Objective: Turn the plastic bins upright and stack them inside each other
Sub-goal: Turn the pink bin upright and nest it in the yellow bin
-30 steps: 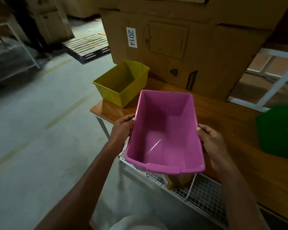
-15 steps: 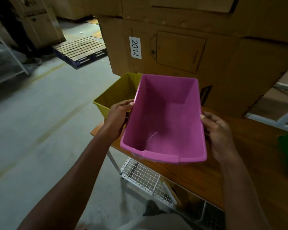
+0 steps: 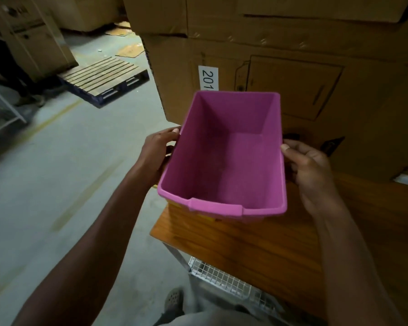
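Pink bin is upright, open side up, empty inside. It sits over the left end of the wooden table, near the table's front-left corner. A thin strip of yellow shows just under the pink bin's near rim; most of whatever it belongs to is hidden, so can't tell if the pink bin is seated in it or just above it.

Left hand grips the pink bin's left long wall near the rim, fingers curled against the outside, thumb at the top edge. Right hand grips the right long wall the same way, thumb tip on the rim, fingers wrapped down the outer side. Both hands closed on the bin, one on each side, forearms reaching in from the bottom of the frame.

Behind the pink bin: a stack of large cardboard boxes, with a white label partly hidden by the bin's far rim. Below the table's front edge, near of the bin: a wire mesh shelf. Left of the bin, on the concrete floor, farther back: a wooden pallet.
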The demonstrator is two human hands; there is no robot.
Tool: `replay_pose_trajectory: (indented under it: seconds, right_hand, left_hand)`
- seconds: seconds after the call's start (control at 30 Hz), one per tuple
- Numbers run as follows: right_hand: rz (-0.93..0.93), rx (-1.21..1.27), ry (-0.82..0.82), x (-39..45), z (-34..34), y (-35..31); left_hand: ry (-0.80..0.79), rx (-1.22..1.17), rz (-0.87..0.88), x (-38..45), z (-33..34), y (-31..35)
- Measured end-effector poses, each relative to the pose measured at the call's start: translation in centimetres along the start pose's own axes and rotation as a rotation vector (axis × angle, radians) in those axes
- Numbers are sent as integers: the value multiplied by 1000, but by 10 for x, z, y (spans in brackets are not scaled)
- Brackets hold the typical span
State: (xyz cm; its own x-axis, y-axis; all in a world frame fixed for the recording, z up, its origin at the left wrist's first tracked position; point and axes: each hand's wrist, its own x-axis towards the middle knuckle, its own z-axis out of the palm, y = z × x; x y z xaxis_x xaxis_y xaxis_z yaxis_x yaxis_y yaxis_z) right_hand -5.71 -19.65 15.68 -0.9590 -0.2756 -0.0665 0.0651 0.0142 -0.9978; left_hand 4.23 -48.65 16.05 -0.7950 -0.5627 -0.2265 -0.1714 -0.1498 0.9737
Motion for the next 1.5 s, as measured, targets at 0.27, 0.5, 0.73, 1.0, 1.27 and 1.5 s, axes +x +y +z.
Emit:
replay_pose_trajectory:
  seconds: [0.27,0.5,0.73,1.0,1.27,1.5]
  right_hand:
    - [16,-24,179,12,96,13]
    - [76,-18,282,9,125,28]
    - [87,-23,339,19,127,38]
    - [109,-50,307,28,124,34]
    - [167,-57,292,38,122,52]
    - [247,-48,283,42,124,73]
  left_hand:
    - [-161,28,-16,77,-68,10]
    - [-236,77,-45,114,-78,5]
    - [-257,23,-74,126,-75,-8]
    - [-242,41,-88,134,-69,-7]
    - [-203,40,-139,134,-65,-20]
    - [-217,53,-151,143,-69,-38]
